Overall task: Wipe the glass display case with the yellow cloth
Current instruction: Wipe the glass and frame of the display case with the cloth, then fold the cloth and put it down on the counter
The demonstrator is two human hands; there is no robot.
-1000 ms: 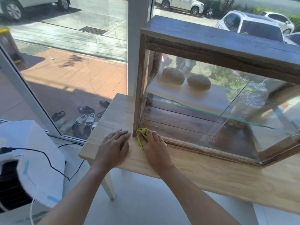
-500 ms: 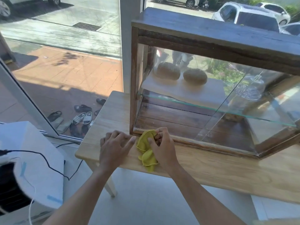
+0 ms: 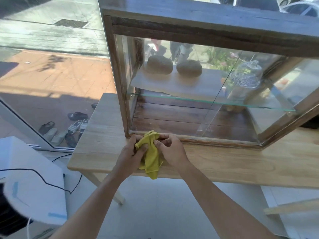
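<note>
Where the left hand (image 3: 133, 150) lay flat on the table (image 3: 103, 135) before, it now grips the cloth (image 3: 151, 152). The right hand (image 3: 170, 149) pinches it too, by the case (image 3: 120, 83).

We hold the yellow cloth (image 3: 151, 152) bunched between our left hand (image 3: 133, 152) and right hand (image 3: 170, 150), over the counter (image 3: 103, 135), at the display case's (image 3: 198, 23) seven-o'clock corner.

Head camera, one view, looking forward and down.

It sits above my forearms, close over the near edge of the pale wooden table (image 3: 224, 163). It faces the wood-framed glass display case (image 3: 198, 94) near its lower left corner, with the street behind the shop window at the top of the frame.
</note>
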